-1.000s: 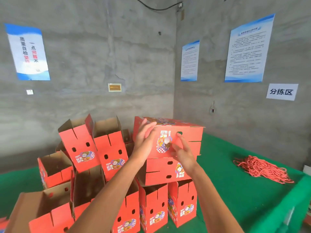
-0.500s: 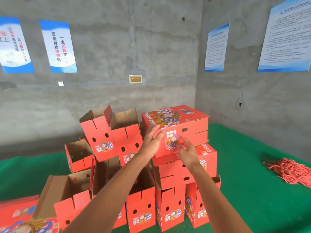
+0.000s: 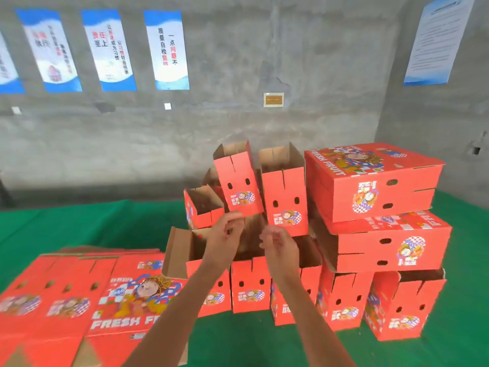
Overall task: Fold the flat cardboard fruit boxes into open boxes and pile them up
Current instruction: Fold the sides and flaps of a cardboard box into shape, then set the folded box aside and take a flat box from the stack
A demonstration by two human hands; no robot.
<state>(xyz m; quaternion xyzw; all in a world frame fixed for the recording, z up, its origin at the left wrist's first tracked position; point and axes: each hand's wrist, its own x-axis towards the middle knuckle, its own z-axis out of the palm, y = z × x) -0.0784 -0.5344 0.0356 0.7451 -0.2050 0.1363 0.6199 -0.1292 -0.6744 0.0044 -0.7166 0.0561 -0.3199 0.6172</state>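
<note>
A folded red fruit box lies on top of the pile at the right, on a second folded box. Below and to the left stand several open red boxes. A stack of flat red fruit boxes lies at the lower left on the green mat. My left hand and my right hand hang in the air in front of the pile, fingers loosely curled, holding nothing. Both are apart from the top box.
The green mat covers the floor. Grey concrete walls with blue-and-white posters close the corner behind the pile. More open boxes lean against the back of the pile.
Both hands have let go of the top box and drawn back to the left. The view has swung left, so the flat stack now shows.
</note>
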